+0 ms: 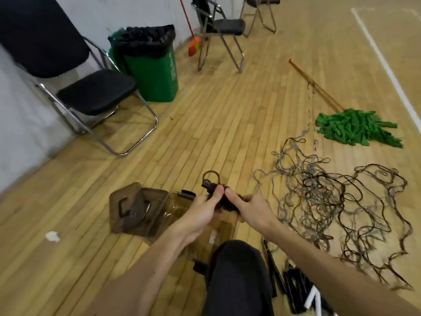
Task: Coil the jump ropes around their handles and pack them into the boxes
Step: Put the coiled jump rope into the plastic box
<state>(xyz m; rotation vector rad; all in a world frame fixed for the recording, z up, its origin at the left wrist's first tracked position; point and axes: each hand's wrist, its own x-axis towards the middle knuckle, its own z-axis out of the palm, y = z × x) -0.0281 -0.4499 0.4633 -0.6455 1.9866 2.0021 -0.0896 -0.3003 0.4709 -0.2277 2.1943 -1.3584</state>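
My left grip [200,215] and right grip [252,210] both curl tightly round a dark, coiled jump-rope bundle [209,186], thumbs almost touching on top; the fingers underneath are hidden. One small loop stands up from it (motion blur smears the handles, so I cannot tell them apart). The bundle hangs above a clear brownish plastic box [180,205], partly covered by my forearms and dark-trousered knee [237,270]. Brown lids [127,208] lie just beside it. A tangle of loose grey and brown ropes [319,197] sprawls on the wooden floor [205,124] to my right.
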